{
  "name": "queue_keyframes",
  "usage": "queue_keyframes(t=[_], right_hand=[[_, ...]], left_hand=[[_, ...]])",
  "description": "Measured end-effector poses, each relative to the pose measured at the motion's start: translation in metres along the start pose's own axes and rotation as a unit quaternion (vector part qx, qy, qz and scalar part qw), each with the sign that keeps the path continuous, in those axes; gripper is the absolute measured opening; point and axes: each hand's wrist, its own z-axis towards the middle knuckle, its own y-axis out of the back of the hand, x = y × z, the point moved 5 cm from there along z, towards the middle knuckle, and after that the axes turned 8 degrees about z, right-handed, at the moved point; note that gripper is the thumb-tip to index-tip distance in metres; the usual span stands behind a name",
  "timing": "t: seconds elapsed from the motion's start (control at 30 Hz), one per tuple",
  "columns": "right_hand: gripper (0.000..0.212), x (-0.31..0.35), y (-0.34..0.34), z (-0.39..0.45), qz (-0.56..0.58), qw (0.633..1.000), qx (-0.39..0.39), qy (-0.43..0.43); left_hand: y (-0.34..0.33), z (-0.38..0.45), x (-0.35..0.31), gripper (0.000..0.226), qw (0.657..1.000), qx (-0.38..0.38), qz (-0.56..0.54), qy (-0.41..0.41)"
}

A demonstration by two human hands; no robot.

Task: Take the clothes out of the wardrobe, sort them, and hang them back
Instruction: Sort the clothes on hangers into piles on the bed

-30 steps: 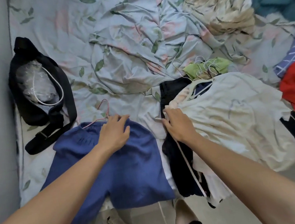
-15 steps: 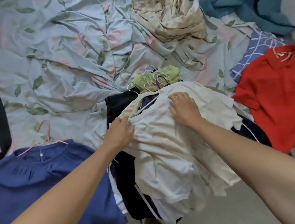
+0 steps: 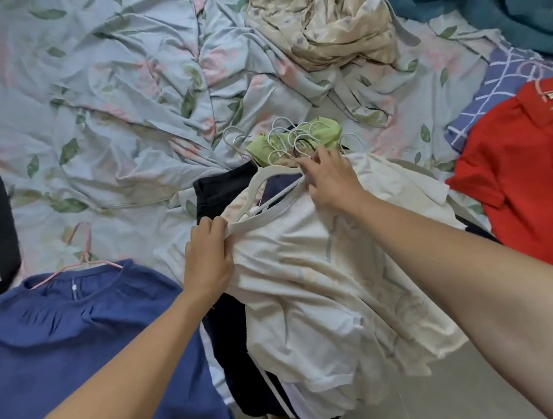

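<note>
The clothes are out of the wardrobe and lie on the bed over a floral sheet (image 3: 111, 100), so the first step looks done and sorting is under way. A blue top (image 3: 77, 352) on a pink hanger (image 3: 80, 255) lies to the left and a red polo shirt (image 3: 537, 179) to the right, each apart from the central pile. The left hand (image 3: 208, 261) grips the neckline of the cream T-shirt (image 3: 319, 290) on top of that pile, while the right hand (image 3: 330, 179) pinches at its white hanger (image 3: 265, 179) near the bunched hooks (several garments remain beneath). Nothing is rehung yet.
</note>
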Motion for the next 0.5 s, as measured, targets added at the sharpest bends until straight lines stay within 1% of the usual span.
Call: queue_keyframes(t=[0.07, 0.13, 0.17, 0.27, 0.37, 0.5], right_hand=[[0.032, -0.001, 0.019, -0.007, -0.015, 0.999, -0.036, 0.008], [0.025, -0.003, 0.041, -0.021, -0.005, 0.998, -0.055, 0.019], [0.024, -0.002, 0.052, -0.032, 0.001, 0.998, -0.066, 0.022], [0.019, 0.009, 0.091, -0.077, 0.008, 0.993, -0.117, 0.009], [0.018, 0.019, 0.129, -0.139, -0.011, 0.986, -0.165, -0.023], [0.022, 0.047, 0.185, -0.228, -0.032, 0.968, -0.237, -0.072]], left_hand=[[0.016, -0.007, -0.009, 0.019, 0.998, 0.011, -0.068, -0.016], [0.037, -0.017, -0.021, 0.021, 0.990, 0.040, -0.133, -0.026], [0.049, -0.023, -0.026, 0.020, 0.988, 0.047, -0.144, -0.034], [0.089, -0.042, -0.041, 0.014, 0.984, 0.054, -0.152, -0.070], [0.130, -0.070, -0.063, 0.015, 0.980, 0.068, -0.134, -0.127], [0.200, -0.124, -0.089, 0.018, 0.974, 0.036, -0.132, -0.181]])
